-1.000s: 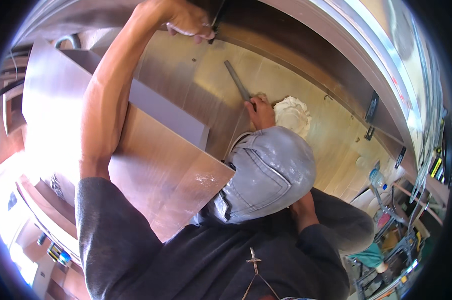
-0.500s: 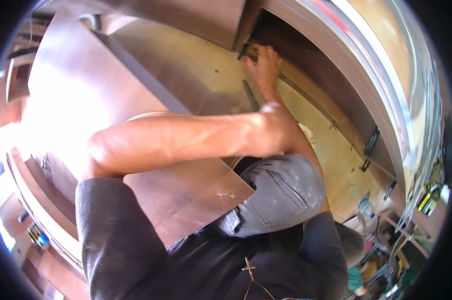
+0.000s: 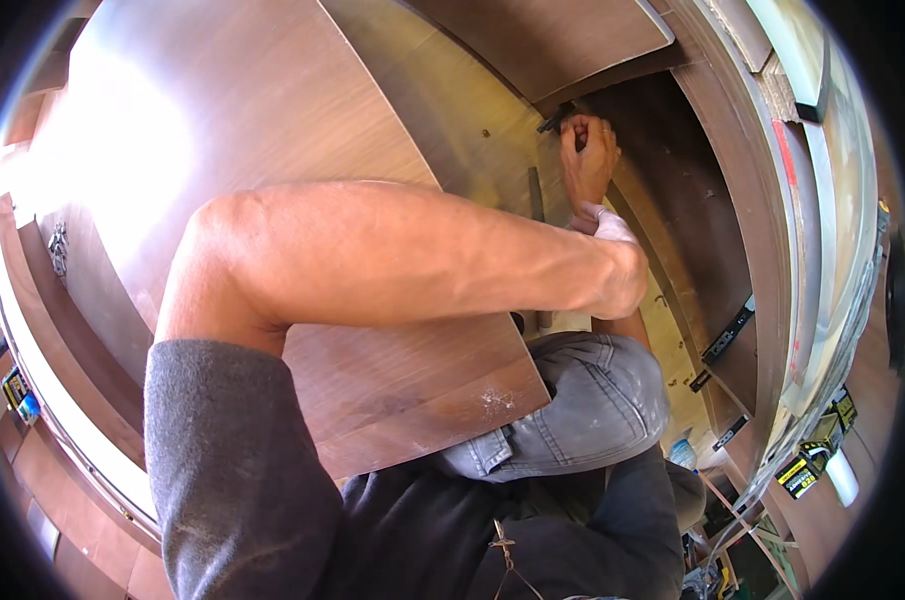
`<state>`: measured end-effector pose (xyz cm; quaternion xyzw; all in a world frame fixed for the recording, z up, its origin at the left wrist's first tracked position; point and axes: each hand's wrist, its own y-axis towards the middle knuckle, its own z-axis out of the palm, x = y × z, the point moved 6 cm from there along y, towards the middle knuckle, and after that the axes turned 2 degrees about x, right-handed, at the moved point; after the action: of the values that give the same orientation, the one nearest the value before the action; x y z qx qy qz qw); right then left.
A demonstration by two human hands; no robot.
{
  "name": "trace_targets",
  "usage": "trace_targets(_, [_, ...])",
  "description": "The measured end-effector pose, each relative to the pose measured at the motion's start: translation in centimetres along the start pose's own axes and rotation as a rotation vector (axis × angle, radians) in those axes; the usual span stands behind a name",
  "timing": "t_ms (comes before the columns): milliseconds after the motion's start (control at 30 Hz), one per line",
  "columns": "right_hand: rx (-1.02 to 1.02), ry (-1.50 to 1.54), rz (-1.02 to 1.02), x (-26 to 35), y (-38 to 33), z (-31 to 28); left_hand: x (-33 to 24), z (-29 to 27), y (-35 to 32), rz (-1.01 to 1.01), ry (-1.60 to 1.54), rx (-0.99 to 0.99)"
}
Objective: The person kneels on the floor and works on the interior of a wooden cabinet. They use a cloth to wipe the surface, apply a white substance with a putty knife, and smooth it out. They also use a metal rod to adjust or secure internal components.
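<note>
My right hand (image 3: 591, 160) reaches to the cabinet's dark opening, with fingers curled toward the thumb; anything pinched between them is too small to make out. A small black fitting (image 3: 556, 118) lies just left of its fingertips. My left forearm crosses above a brown wood panel (image 3: 413, 400), and my left hand (image 3: 618, 268) is over my right forearm near the wrist, its fingers mostly hidden. That panel rests against my grey-trousered knee (image 3: 603, 400). Left of my right wrist, a narrow dark strip (image 3: 536, 195) lies on the yellowish board (image 3: 453, 110).
Black metal runners (image 3: 730, 330) are inside the cabinet at right. Glass-like sheets and long strips (image 3: 813, 250) stand along the right side. Yellow-and-black boxes (image 3: 808, 465) and a bottle (image 3: 683, 453) are at lower right. Another brown panel (image 3: 563, 40) stands at the top.
The view has shifted, so the cabinet opening shows more fully. My right hand's spread fingers have curled in beside the black fitting. My left forearm still crosses over the right.
</note>
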<state>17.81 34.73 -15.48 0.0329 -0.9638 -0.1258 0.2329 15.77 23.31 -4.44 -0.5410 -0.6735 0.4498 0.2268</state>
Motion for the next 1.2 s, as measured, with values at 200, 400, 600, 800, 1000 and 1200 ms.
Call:
trace_targets(200, [0.297,0.072,-0.167,-1.8,-3.1,-0.9,-0.5,-0.6,-3.5,-0.029,0.066,-0.034])
trace_targets(400, [0.298,0.170,0.015,-2.1,-2.0,-2.2,-1.5,-0.7,-1.2,0.015,-0.255,-0.130])
trace_targets(600, [0.066,-0.191,-0.051,-1.9,-0.8,-2.2,-0.4,-0.5,-0.9,0.063,-0.086,-0.268])
trace_targets(800, [-0.088,-0.284,0.078,-7.9,0.5,-4.7,0.2,-0.8,-3.4,0.090,-0.053,-0.124])
trace_targets(1000, [0.109,-0.352,-0.141,-15.6,-0.4,-6.0,-0.1,-1.2,-4.4,0.139,-0.064,-0.173])
trace_targets(1200, [0.056,-0.714,0.187,-24.4,-1.3,-10.2,0.4,-1.3,-4.8,0.136,-0.053,-0.233])
